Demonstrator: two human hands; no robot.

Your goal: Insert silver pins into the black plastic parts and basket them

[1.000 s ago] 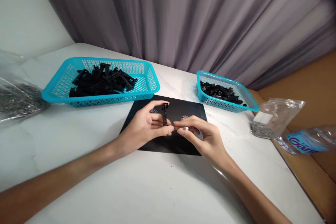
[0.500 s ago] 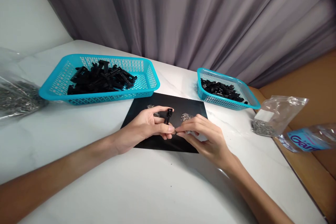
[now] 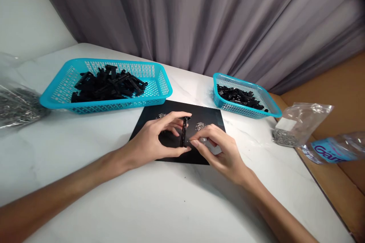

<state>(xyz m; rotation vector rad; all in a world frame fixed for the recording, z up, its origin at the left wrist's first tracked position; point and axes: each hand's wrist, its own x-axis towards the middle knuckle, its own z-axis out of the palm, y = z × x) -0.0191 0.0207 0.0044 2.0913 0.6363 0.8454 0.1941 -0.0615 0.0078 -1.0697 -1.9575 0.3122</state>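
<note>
My left hand (image 3: 151,138) is closed on a slim black plastic part (image 3: 184,132), gripping it upright by its ends between index finger and thumb. The part stands above a black mat (image 3: 176,157). My right hand (image 3: 218,144) is closed in a pinch just right of the part's lower end; what its fingertips hold is too small to make out. A small whitish object (image 3: 203,140) shows among the curled fingers of that hand. Small metal pieces lie on the mat in a right pile (image 3: 201,126) and a left pile (image 3: 162,115), the left one partly behind my left hand.
A large blue basket (image 3: 168,83) of black plastic parts stands back left, and a smaller blue basket (image 3: 275,109) of black pieces back right. Bags of metal pieces lie at left (image 3: 19,106) and right (image 3: 285,136). A plastic bottle (image 3: 336,148) lies at the right edge.
My left hand has spread its grip, so the black part now shows along its length between finger and thumb. My right fingertips remain close to its lower end.
</note>
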